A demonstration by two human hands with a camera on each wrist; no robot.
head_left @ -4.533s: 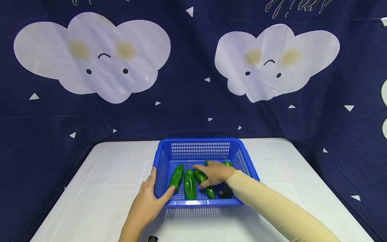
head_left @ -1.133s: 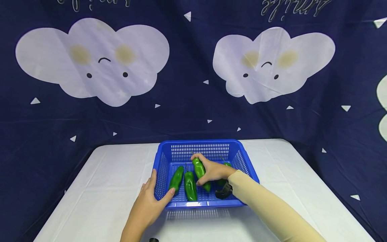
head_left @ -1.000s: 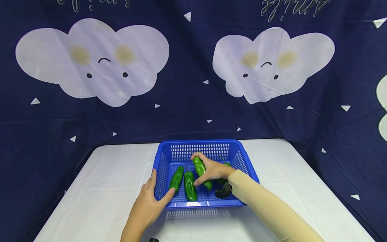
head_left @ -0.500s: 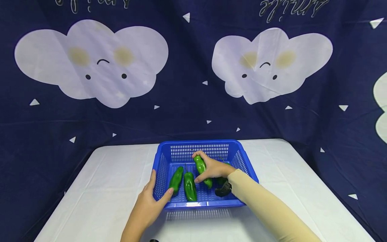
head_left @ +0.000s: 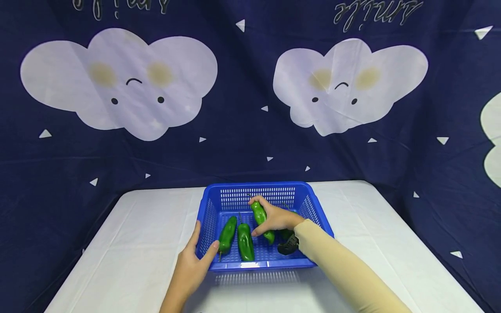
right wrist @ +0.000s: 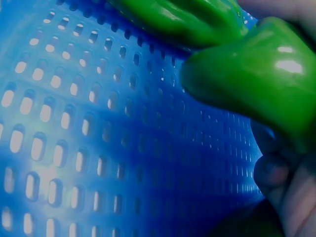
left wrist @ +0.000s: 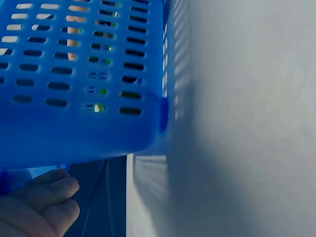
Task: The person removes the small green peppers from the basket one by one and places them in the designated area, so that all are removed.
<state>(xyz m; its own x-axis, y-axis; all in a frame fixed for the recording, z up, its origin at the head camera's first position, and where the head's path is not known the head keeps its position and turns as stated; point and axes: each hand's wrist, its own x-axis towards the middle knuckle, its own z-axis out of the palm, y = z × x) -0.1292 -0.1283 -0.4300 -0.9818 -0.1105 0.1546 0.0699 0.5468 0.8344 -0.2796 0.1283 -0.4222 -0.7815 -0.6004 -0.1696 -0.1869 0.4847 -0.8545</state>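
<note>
In the head view, a blue basket holds several long green peppers. My right hand is inside it, gripping one green pepper between thumb and fingers, tilted with its stem end toward the back. The right wrist view shows the gripped pepper close up. Two peppers, a left pepper and a middle pepper, lie on the basket floor. Another pepper is mostly hidden under my right wrist. My left hand lies at the basket's front left corner, fingers outside, thumb over the rim.
A white cloth-covered table bears the basket. Behind it hangs a dark blue curtain with printed clouds. A black device sits at my right wrist. The basket's slotted wall fills much of the left wrist view.
Over the last seconds my right hand gripped the pepper and shifted it a little toward the basket's back. Just now my left hand moved slightly left, uncovering the left pepper's stem.
</note>
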